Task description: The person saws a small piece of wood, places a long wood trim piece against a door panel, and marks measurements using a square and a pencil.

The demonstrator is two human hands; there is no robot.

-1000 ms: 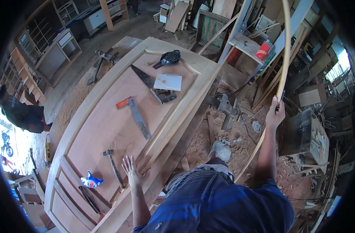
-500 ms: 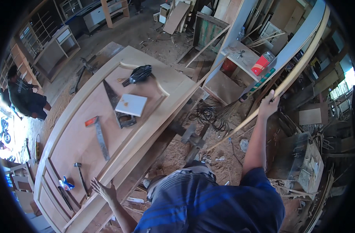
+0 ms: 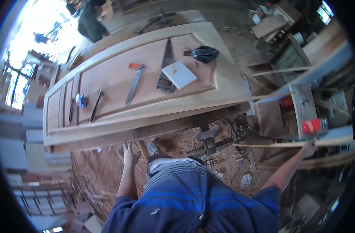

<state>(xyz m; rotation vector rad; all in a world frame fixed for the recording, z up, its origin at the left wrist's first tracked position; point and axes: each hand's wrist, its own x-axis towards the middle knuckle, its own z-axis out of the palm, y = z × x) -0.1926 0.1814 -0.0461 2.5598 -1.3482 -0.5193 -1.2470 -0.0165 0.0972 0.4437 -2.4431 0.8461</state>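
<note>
Right hand (image 3: 308,148) closed around a long thin wooden strip (image 3: 263,145) right of the wooden door (image 3: 146,83), left hand (image 3: 129,154) open below its near edge

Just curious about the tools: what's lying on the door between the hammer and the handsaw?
In the head view, a square with a red end lies between the hammer and the handsaw.

A large panelled wooden door (image 3: 107,77) is lying flat as the bench. On it a white board (image 3: 179,74) is resting over a handsaw (image 3: 166,66) toward the right end, with a black power tool (image 3: 204,53) sitting near the far right corner. A square with a red handle (image 3: 134,83) is lying mid-panel. A hammer (image 3: 96,104) and a small blue object (image 3: 80,101) are lying toward the left end. Sawdust is covering the floor (image 3: 177,143) below the near edge.
</note>
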